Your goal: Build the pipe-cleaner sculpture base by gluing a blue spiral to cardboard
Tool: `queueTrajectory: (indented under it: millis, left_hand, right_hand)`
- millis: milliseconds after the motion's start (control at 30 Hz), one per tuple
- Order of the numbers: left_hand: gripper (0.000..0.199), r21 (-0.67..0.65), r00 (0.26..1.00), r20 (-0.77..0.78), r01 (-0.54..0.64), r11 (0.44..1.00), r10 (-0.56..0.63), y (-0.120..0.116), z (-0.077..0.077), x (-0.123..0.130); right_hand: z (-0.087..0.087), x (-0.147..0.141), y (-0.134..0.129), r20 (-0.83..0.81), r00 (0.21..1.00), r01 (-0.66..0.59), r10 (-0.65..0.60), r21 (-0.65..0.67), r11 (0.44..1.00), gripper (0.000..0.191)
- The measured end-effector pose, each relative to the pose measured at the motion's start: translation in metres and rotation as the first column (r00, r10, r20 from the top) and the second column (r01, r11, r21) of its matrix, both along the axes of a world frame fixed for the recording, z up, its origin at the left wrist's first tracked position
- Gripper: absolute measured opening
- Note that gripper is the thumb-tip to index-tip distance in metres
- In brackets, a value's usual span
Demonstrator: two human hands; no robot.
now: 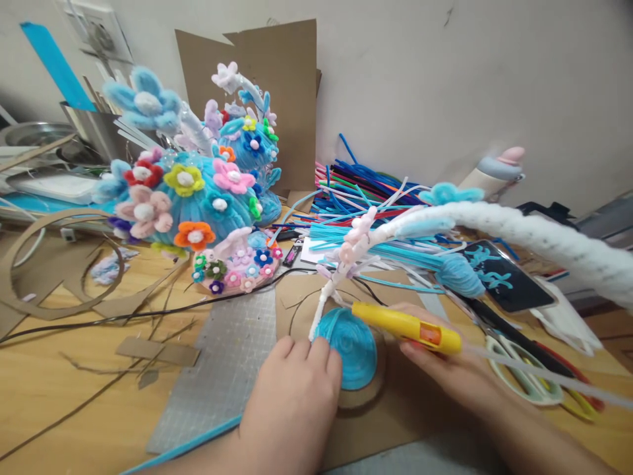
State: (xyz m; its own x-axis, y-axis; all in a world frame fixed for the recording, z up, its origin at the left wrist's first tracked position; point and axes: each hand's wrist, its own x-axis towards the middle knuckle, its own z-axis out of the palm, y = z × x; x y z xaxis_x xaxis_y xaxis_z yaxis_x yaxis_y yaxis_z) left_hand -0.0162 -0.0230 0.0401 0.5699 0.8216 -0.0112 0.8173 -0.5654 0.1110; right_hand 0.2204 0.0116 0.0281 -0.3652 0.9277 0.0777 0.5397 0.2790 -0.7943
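My left hand [295, 396] is closed at the left edge of a blue coil [353, 353], its fingertips on the end of a thin white stem; a blue strip [192, 442] runs out from under it. My right hand [435, 356] is wrapped round a yellow glue gun [405, 324], whose tip points left, just above the coil. The coil lies on a round piece of brown cardboard. A thick white fuzzy stalk [519, 231] arches in from the right over the glue gun and branches near the coil, with pink and blue fuzzy flowers along it.
Flower-covered blue pieces [198, 204] stand at the back left before a cardboard sheet [277, 99]. Pipe cleaners [366, 185] are heaped behind. Scissors [524, 376] and a phone [509, 277] lie right. Cardboard rings [14, 264] and a black cable [123, 316] are left.
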Motion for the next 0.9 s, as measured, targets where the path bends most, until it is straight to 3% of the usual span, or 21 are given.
queueTrajectory:
  millis: [133, 333, 600, 900]
  left_hand:
    - [0.012, -0.01, 1.0, -0.01, -0.006, 1.0, 0.005, 0.002, 0.001, -0.001]
    - [0.018, 0.023, 0.998, -0.059, 0.003, 1.0, -0.002, 0.002, 0.0, -0.001]
    - [0.014, 0.03, 0.997, -0.062, 0.051, 0.998, -0.049, -0.001, -0.001, -0.002]
    - [0.009, 0.019, 0.992, -0.069, 0.103, 0.994, -0.102, -0.005, -0.001, -0.004]
  right_hand:
    - [-0.006, 0.009, -0.005, 0.014, 0.998, 0.067, -0.067, 0.013, 0.998, 0.037]
    - [-0.007, 0.01, -0.006, 0.098, 0.945, 0.313, -0.313, 0.012, 0.95, 0.037]
    - [0.008, -0.022, 0.003, 0.273, 0.959, 0.094, -0.083, -0.026, 0.995, 0.03]
    - [0.005, -0.029, 0.006, 0.37, 0.918, 0.13, -0.141, 0.055, 0.99, 0.034]
